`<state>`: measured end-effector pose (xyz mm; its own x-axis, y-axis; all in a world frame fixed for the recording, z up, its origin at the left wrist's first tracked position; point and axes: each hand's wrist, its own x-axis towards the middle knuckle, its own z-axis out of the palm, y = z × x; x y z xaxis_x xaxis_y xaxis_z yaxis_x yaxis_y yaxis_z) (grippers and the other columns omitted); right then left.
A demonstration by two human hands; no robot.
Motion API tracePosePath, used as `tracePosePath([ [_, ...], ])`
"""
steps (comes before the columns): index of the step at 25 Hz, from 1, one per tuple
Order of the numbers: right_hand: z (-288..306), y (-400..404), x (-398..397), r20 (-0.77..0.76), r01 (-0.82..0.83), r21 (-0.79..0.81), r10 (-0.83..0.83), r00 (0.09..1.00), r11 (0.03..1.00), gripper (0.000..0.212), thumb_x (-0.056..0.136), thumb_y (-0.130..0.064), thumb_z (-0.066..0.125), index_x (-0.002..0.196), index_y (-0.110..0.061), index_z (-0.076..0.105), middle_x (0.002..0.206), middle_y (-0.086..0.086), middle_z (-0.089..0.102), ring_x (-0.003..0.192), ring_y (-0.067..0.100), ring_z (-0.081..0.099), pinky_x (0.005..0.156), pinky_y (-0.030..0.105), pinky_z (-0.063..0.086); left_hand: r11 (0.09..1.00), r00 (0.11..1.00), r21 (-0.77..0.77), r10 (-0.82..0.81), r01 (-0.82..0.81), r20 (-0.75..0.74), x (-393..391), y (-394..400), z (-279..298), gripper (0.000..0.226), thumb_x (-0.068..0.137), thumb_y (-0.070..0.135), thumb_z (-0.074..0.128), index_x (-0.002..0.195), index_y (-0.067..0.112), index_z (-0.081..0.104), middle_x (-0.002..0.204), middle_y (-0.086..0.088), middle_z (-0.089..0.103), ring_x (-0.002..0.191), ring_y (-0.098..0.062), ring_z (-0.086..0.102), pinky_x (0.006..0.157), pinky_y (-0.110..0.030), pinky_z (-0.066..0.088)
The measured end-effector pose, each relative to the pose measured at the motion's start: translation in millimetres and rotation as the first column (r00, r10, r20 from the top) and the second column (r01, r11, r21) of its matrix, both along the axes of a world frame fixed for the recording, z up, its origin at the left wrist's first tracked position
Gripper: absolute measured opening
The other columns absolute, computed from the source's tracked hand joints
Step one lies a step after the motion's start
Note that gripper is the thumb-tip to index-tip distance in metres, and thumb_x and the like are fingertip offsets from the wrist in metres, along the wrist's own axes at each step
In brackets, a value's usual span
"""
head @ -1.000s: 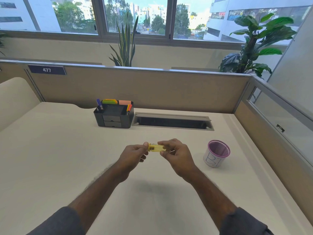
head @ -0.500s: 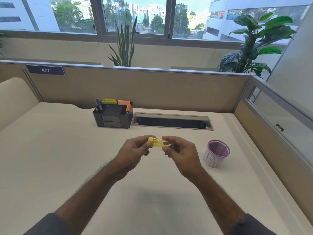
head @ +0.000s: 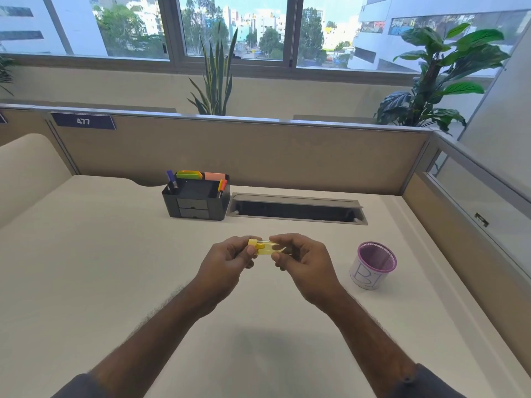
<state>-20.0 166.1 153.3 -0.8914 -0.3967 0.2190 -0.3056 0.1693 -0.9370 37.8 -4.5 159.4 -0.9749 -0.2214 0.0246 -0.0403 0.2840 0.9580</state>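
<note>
The small yellow see-through tube (head: 267, 248) sits just below the centre of the frame, held clear above the desk (head: 115, 268). It lies roughly level, with its solid yellow cap pointing toward the left of the frame.

The left hand (head: 227, 262) pinches the capped end between thumb and curled fingers. The right hand (head: 304, 262) pinches the opposite, clear end in the same way, thumb below and forefinger above. Both hands are closed on the tube, and both forearms enter from the bottom edge of the frame.

Right of the hands, near but apart from them, a purple mesh cup (head: 372, 268) stands upright on the desk. It has a white label with handwritten letters.

Above the hands in the frame, a black desk organiser (head: 195, 202) stands with pens and coloured sticky notes in its top compartments. Just beside it on the right is a long grey cable slot (head: 296, 209) set into the desk.

A beige partition (head: 287, 156) closes off the far edge. It carries a dark plate reading 477 (head: 83, 121) at the upper left of the frame.

A spiky plant (head: 215, 73) and a broad-leaved plant (head: 436, 81) stand beyond the partition, below the window.
</note>
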Motion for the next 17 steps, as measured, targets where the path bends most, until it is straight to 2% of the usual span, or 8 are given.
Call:
tracePosePath([
  [5, -4, -28, -12, -0.041, -0.042, 0.142, 0.048, 0.998, 0.989, 0.029, 0.085, -0.017, 0.073, 0.111, -0.028, 0.068, 0.094, -0.013, 0.067, 0.079, 0.015, 0.063, 0.064, 0.013, 0.054, 0.996, 0.998, -0.088, -0.006, 0.011, 0.06, -5, -35, 1, 0.02, 0.098, 0.026, 0.053, 0.108, 0.038, 0.066, 0.089, 0.013, 0.069, 0.081, -0.007, 0.064, 0.064, -0.012, 0.046],
  [9, -9, -67, -31, -0.081, -0.043, 0.213, 0.062, 0.995, 0.976, 0.031, 0.086, -0.018, 0.072, 0.115, -0.025, 0.067, 0.094, -0.019, 0.062, 0.08, 0.008, 0.06, 0.061, 0.006, 0.048, 0.994, 0.998, -0.1, 0.038, -0.032, 0.056, -20, -77, 4, 0.025, 0.095, 0.015, 0.058, 0.115, 0.029, 0.064, 0.101, 0.006, 0.069, 0.092, -0.015, 0.065, 0.071, -0.013, 0.049],
  [13, -17, -119, -63, -0.095, -0.045, 0.308, 0.078, 0.992, 0.95, 0.031, 0.089, -0.016, 0.068, 0.119, -0.02, 0.068, 0.098, -0.012, 0.062, 0.08, 0.005, 0.057, 0.06, 0.007, 0.043, 0.974, 0.996, -0.215, 0.087, -0.077, 0.037, -43, -124, -2, 0.029, 0.092, 0.005, 0.062, 0.117, 0.021, 0.065, 0.102, -0.001, 0.07, 0.092, -0.018, 0.065, 0.076, -0.022, 0.054],
  [17, -25, -177, -106, -0.129, 0.004, 0.378, 0.049, 0.99, 0.926, 0.027, 0.088, -0.012, 0.068, 0.115, -0.016, 0.069, 0.102, -0.002, 0.066, 0.079, 0.005, 0.055, 0.064, 0.011, 0.041, 0.924, 0.995, -0.373, 0.101, -0.084, 0.025, -84, -176, -9, 0.029, 0.088, 0.007, 0.068, 0.116, 0.015, 0.066, 0.098, -0.001, 0.07, 0.083, -0.015, 0.066, 0.072, -0.021, 0.054],
])
